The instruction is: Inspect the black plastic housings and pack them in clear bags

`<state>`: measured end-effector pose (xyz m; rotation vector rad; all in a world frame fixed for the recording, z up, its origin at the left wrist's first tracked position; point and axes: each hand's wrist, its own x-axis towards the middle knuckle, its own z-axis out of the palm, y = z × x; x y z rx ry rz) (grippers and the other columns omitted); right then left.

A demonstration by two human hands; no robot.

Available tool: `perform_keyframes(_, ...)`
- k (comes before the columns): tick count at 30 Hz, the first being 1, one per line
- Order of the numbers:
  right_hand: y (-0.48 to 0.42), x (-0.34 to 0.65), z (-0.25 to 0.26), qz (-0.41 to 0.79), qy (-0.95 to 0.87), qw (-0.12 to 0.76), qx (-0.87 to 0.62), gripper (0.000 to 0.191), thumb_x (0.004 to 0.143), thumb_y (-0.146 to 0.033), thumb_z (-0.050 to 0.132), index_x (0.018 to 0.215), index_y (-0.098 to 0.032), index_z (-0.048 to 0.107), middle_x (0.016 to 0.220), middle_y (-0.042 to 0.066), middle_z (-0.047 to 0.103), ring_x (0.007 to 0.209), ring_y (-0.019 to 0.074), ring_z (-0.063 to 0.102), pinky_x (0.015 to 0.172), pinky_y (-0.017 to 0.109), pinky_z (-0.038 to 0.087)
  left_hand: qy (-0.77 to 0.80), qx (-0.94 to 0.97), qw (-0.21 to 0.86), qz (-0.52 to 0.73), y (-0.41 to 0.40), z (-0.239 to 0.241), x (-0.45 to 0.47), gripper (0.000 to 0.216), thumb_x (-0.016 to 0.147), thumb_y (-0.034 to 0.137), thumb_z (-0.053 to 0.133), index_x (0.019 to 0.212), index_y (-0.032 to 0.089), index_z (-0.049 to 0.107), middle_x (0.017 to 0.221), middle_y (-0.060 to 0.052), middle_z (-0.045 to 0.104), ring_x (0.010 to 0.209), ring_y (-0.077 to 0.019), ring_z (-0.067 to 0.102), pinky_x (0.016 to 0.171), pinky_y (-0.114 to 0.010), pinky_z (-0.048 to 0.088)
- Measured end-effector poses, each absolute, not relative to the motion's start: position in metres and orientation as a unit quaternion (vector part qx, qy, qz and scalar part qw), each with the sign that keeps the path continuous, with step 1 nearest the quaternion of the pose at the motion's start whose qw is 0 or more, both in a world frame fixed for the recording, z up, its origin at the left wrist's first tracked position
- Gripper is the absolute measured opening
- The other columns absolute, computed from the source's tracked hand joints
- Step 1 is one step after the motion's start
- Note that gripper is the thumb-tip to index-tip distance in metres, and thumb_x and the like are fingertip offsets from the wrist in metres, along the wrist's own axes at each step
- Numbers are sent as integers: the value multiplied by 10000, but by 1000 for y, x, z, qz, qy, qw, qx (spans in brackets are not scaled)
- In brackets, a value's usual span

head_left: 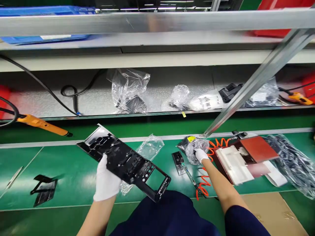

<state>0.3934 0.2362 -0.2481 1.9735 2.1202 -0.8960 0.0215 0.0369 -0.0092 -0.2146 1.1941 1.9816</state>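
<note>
Gloved in white cotton, the left hand (106,179) grips a long, glossy black plastic panel (124,160), ribbed and cut with a rectangular window, tilted above the green mat (61,170). Further right, the right hand (200,154) closes on a crinkled clear bag (194,147), beside a coiled orange hose (209,164).

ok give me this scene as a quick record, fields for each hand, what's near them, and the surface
left hand: white-gloved left hand grips a long black plastic panel, tilted above the belt
right hand: white-gloved right hand reaches into a small clear bag
near right hand: orange coiled hose, red and white fixture
near left hand: crumpled clear bag
surface: green belt
</note>
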Motion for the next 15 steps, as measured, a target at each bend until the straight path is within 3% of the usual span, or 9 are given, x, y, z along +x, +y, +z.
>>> perform_keyframes(6,252,394,-284,-299,683,58,664,236,962,-319,621,1105,-139,672,1221,116,667,1148,231,623,1035,460,484,510,-116,327,787,17,-1,26,275,993,347,483,1062,278,740,1063,25,792,1076,-149,704,1130,-353,475)
perform_keyframes(9,252,401,-284,-318,668,30,672,197,964,-314,615,1033,-141,678,1152,91,692,1122,219,635,1027,458,487,505,-142,319,789,15,-1,26,285,997,349,471,1027,279,746,1053,35,794,1075,-137,699,1196,-364,400)
perform_keyframes(12,243,406,-276,-345,639,-17,688,184,987,-268,543,989,-139,673,1055,81,717,1039,197,668,979,421,518,503,-127,342,783,18,-4,23,282,997,329,474,1041,265,746,1058,25,792,1050,-138,707,1183,-367,418)
perform_keyframes(15,226,412,-253,-368,605,-86,701,310,1001,-218,366,1075,-142,657,1015,120,730,970,190,694,901,356,556,503,-83,366,778,27,-9,23,257,982,330,517,1087,259,740,1068,16,790,1040,-148,714,1094,-326,505)
